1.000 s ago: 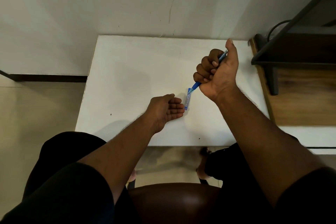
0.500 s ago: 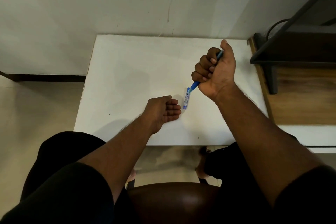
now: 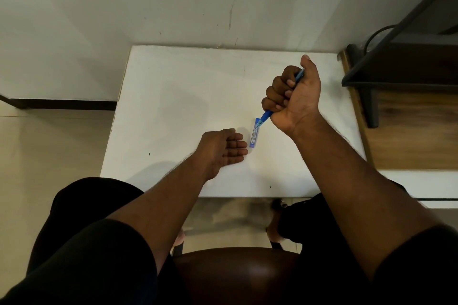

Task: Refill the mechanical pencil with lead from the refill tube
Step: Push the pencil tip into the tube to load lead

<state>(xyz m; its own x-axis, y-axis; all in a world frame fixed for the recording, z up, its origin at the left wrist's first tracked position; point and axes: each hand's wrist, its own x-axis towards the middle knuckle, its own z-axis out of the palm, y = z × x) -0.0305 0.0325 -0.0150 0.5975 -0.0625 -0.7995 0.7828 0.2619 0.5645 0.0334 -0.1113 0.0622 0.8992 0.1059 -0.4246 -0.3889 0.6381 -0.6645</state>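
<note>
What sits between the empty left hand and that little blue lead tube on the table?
Nothing visible: only bare white table separates the left hand from the refill tube. The right hand holds the pencil above the tube's far end.

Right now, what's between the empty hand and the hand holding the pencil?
The blue lead refill tube lies flat on the white table between the left hand and right hand, head view.

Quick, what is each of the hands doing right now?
Left hand: empty, fingers loosely curled, resting on the white table beside the lead refill tube.
Right hand: closed in a fist around the blue mechanical pencil.
</note>
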